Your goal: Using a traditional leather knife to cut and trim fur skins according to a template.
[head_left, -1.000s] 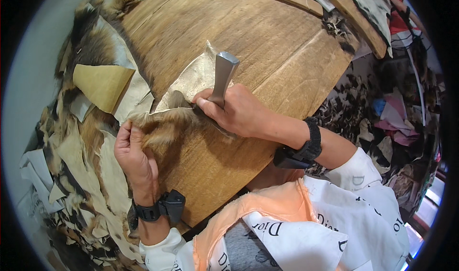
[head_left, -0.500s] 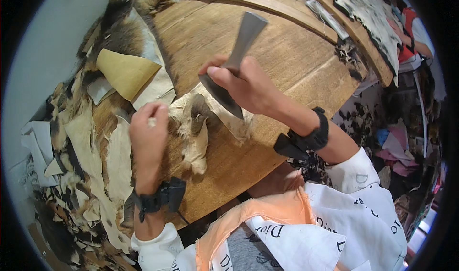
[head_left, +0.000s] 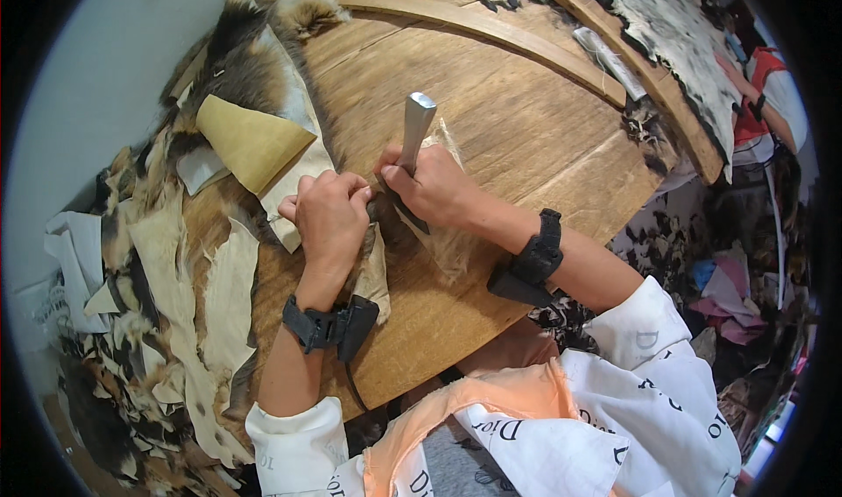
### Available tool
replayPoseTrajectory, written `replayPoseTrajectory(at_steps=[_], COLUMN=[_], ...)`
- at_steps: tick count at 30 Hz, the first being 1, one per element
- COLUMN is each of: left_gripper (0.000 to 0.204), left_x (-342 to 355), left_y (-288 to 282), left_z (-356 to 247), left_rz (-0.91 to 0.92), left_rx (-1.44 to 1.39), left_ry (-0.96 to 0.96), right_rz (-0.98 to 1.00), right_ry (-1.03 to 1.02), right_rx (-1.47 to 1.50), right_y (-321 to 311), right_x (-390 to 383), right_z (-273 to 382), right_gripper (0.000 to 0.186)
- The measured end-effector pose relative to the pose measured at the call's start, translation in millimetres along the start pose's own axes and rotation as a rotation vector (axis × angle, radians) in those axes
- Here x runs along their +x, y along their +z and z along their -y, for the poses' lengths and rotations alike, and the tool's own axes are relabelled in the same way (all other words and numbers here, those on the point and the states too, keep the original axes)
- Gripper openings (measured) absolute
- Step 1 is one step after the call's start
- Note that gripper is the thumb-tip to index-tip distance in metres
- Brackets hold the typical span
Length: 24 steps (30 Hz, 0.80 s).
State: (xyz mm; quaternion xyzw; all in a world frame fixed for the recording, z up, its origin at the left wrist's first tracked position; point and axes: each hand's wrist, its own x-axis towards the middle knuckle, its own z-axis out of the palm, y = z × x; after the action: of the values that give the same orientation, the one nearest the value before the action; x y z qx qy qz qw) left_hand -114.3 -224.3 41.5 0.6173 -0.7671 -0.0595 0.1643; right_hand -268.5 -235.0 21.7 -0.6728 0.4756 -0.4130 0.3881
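My right hand is wrapped round a furrier's knife, a grey metal tool whose handle stands up out of the fist. Its dark blade points down toward a piece of fur hide on the wooden table. Close beside it, my left hand has its fingers pinched at the edge of that hide, near the blade. One tan flap of the piece hangs below the left hand; the pinched edge itself is mostly hidden.
A yellow-tan sheet lies on a brown pelt at left. Pale hide strips and many fur scraps cover the left side. Wooden bars cross the far table. A co-worker's arm rests near a white-and-black hide at far right.
My right hand has lowered the knife to the hide and turned its handle more upright. My left hand has moved right and onto the hide, next to the right hand.
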Motion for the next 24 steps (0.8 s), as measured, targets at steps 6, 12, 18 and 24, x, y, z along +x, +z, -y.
replayPoseTrajectory(at_steps=[6,12,18,24], left_gripper=[0.002,0.022,0.03,0.034], left_x=[-7,-42,-80,-65], left_y=[-3,-54,-39,-54], left_z=[2,-1,10,-49], left_rz=[-0.079,0.031,0.195,0.335], left_rx=[-0.135,-0.325,-0.22,-0.718], left_ry=[0.088,0.127,0.133,0.152], right_rz=[0.007,-0.109,-0.106,-0.091], right_ry=[-0.038,-0.11,-0.104,0.129], right_rx=[-0.087,-0.171,-0.301,-0.728], right_y=[6,5,-56,-146], right_x=[1,3,4,-21], right_z=[2,3,8,21], right_gripper=[0.021,0.022,0.02,0.023])
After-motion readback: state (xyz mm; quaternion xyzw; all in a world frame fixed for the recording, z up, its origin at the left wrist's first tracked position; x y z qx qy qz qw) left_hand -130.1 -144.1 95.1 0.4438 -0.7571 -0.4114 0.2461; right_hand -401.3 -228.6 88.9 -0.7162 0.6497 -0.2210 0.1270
